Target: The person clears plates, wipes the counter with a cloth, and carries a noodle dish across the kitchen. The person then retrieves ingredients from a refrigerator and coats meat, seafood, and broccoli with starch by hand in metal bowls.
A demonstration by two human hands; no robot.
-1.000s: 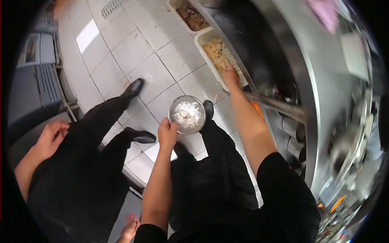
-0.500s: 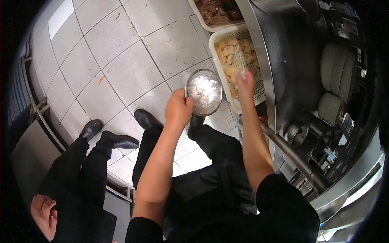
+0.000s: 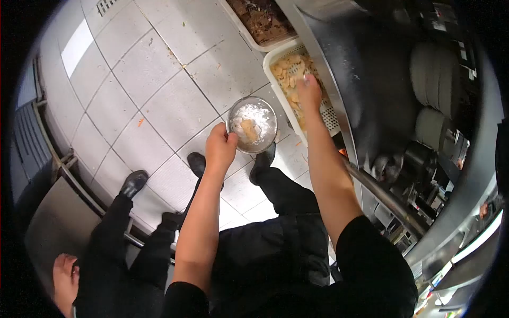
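Observation:
My left hand [image 3: 220, 147] grips the near-left rim of a round metal bowl [image 3: 272, 132], thumb over the edge. White powder [image 3: 252, 111] lies in the bowl, with a pale yellow piece of food [image 3: 247, 129] on it, partly coated. To the right, my right hand [image 3: 309, 94] reaches over a white perforated basket [image 3: 273, 85]. Its fingers are drawn together and slightly blurred, with white on the fingertips. Whatever they hold is hidden. Several pale yellow food pieces [image 3: 289, 69] are spread in the basket around that hand.
Beyond it stands another pale basket [image 3: 241, 26] of brown contents. A steel counter edge [image 3: 321, 50] and a metal rail [image 3: 389, 201] run along the right. At left, another person's hand [image 3: 65, 278] and dark shoe [image 3: 134, 183] show above the tiled floor [image 3: 154, 79].
The view has shifted, and the bowl sits slightly lower and left. A yellow piece now shows plainly in the powder. My right hand is farther toward the basket's far end.

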